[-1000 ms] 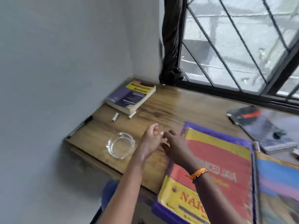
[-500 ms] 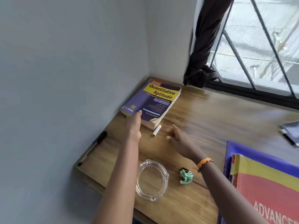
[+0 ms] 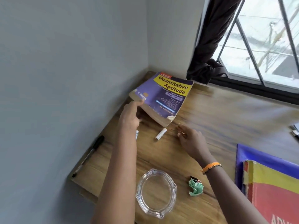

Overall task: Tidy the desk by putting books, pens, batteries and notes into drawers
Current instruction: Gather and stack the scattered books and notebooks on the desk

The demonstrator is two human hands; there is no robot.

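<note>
A purple and yellow book titled Quantitative Aptitude [image 3: 165, 96] lies in the desk's far left corner, its near left corner lifted off the wood. My left hand [image 3: 131, 117] grips that corner, thumb on the cover and fingers under it. My right hand [image 3: 191, 139] hovers over the desk just right of a white battery [image 3: 161, 134], fingers loosely curled and holding nothing. A second white battery [image 3: 137, 135] shows partly behind my left wrist. A black pen [image 3: 88, 156] lies along the desk's left edge.
A clear glass ashtray [image 3: 156, 193] sits near the front edge, with a crumpled green note [image 3: 195, 186] to its right. A red and yellow book on a purple folder [image 3: 271, 188] fills the right side. Grey wall on the left, barred window [image 3: 258, 42] and dark curtain [image 3: 210, 50] behind.
My left hand has taken hold of the purple book's near corner and tilted it up. My right hand stays near the battery. The view has shifted closer to the corner.
</note>
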